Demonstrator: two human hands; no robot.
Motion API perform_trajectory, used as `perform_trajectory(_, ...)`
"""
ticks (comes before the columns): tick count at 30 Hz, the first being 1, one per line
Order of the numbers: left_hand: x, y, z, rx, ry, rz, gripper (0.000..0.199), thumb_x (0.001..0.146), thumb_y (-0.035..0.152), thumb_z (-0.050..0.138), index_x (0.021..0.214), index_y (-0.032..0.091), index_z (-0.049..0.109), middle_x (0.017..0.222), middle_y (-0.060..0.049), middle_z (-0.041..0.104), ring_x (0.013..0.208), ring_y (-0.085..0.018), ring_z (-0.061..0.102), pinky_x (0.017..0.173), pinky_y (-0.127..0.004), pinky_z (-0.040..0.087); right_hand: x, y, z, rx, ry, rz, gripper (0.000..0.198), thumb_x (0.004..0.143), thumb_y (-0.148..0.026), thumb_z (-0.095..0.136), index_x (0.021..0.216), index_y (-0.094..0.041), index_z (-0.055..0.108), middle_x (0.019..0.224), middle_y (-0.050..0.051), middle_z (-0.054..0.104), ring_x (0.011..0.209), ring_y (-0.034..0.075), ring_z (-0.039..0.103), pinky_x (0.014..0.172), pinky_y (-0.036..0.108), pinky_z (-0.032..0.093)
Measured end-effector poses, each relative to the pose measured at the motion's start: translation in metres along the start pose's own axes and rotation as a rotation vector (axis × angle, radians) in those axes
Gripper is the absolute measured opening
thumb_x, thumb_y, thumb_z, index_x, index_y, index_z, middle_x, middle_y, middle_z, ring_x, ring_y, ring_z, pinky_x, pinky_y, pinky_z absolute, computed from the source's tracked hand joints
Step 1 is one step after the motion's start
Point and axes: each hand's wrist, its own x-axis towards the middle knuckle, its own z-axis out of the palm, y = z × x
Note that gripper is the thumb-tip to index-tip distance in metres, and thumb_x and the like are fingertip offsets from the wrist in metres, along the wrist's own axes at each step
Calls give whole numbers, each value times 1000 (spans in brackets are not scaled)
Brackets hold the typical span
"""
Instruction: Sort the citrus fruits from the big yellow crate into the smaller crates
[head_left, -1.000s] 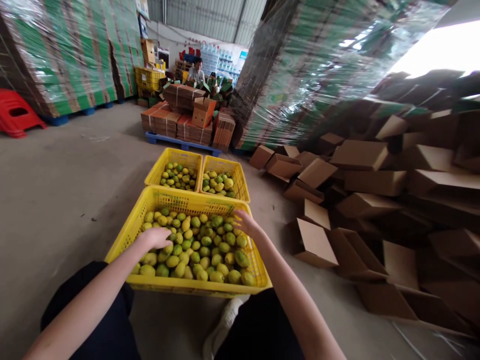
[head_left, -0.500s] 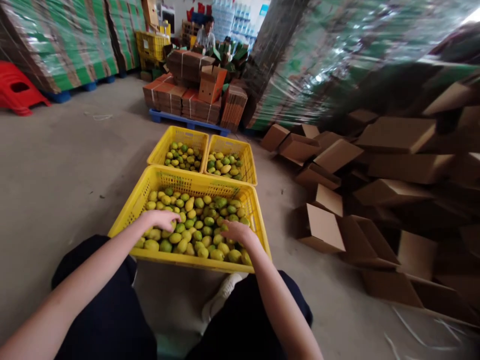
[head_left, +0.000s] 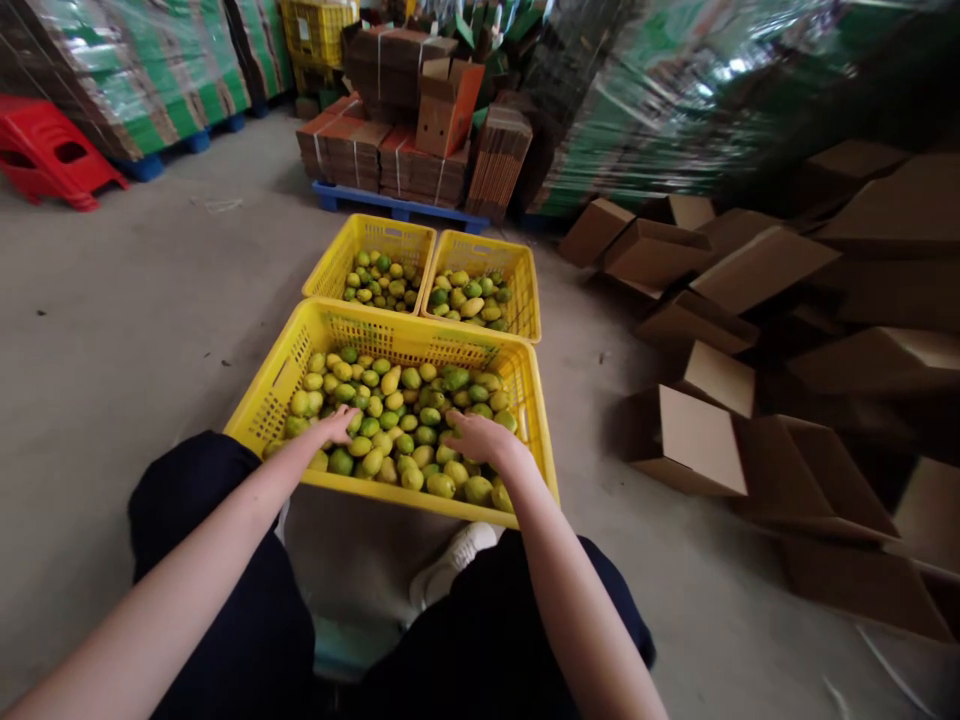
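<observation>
A large yellow plastic crate (head_left: 390, 497) stands on the floor in front of my knees, with many yellow and green lemons (head_left: 409, 378) in it. My left hand (head_left: 335, 428) is over the left part of the fruit, its fingers stretched forward and touching or nearly touching the lemons. Toward the right side of the same crate, my right hand (head_left: 480, 438) reaches in with its fingers apart and pointing left, low over the fruit. No lemon is seen lifted in either hand. The undersides of both hands are hidden.
Behind the large crate are two smaller yellow crates (head_left: 330, 262) (head_left: 525, 290) of lemons. Open cardboard boxes (head_left: 701, 440) lie heaped on the right. A blue pallet (head_left: 397, 208) carries bundled flat cartons (head_left: 349, 150). A red stool (head_left: 56, 150) and wrapped green stacks (head_left: 157, 75) stand at left.
The camera has tilted down and turned slightly left, so the crates sit higher in view. Both hands stay over the lemons, with small shifts of the fingers.
</observation>
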Motion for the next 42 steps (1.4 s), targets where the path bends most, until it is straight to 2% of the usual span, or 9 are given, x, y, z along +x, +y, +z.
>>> perform_trajectory(4,5,10,-3,38,18,-53,75,70,15,67,140,16,42,148,-16,42,126,-33,50,103,-39,41,-4,0,-3,8,8,9,52,90,-36,54,139,-19,50,129,18,64,117,33,63,92,41,49)
perform_trajectory(8,25,23,-22,30,-23,-118,39,71,17,66,109,11,65,117,-16,65,119,-38,52,105,-54,35,-4,-2,-4,-26,-11,-7,53,92,-35,51,142,-18,46,132,20,61,120,34,60,94,42,47)
perform_trajectory(12,43,31,-28,-28,-47,-204,28,72,26,71,98,16,70,106,-17,69,118,-41,53,102,-58,35,-1,-9,-3,-9,8,-43,55,93,-35,51,144,-17,43,131,20,62,123,32,58,98,41,45)
perform_trajectory(16,40,33,-6,-37,-38,-306,31,77,32,67,104,17,69,114,-20,67,122,-42,51,97,-57,38,0,-17,-4,2,-3,-57,55,92,-34,53,143,-16,45,131,20,61,122,34,58,98,43,45)
perform_trajectory(21,37,22,17,-32,-17,-357,42,75,26,65,115,12,64,129,-22,59,136,-44,33,108,-59,24,0,-22,-5,-32,-49,-76,60,93,-35,51,149,-16,38,136,19,59,126,34,55,101,42,43)
perform_trajectory(25,43,12,14,-13,-58,-291,47,69,19,69,115,13,64,129,-20,61,132,-40,41,111,-57,22,2,-22,-9,-64,-83,-46,60,94,-36,48,150,-15,37,137,20,57,126,35,56,101,43,43)
perform_trajectory(29,45,7,10,41,-85,-248,44,65,20,73,108,14,67,123,-19,64,128,-39,45,110,-58,24,5,-23,-11,-75,-100,-47,63,95,-35,48,151,-12,33,140,21,54,127,36,54,101,45,43)
perform_trajectory(36,41,-3,6,40,-95,-212,47,59,19,81,103,15,66,129,-18,60,133,-42,38,109,-63,22,3,-23,-12,-59,-92,-70,65,93,-38,50,151,-15,33,138,20,56,124,36,56,99,44,43)
perform_trajectory(42,21,-12,1,-60,-48,-154,43,62,21,81,102,14,64,110,-9,68,123,-34,49,109,-53,28,2,-25,-17,-62,-71,-77,62,92,-37,52,148,-17,38,134,20,59,122,36,57,97,44,44)
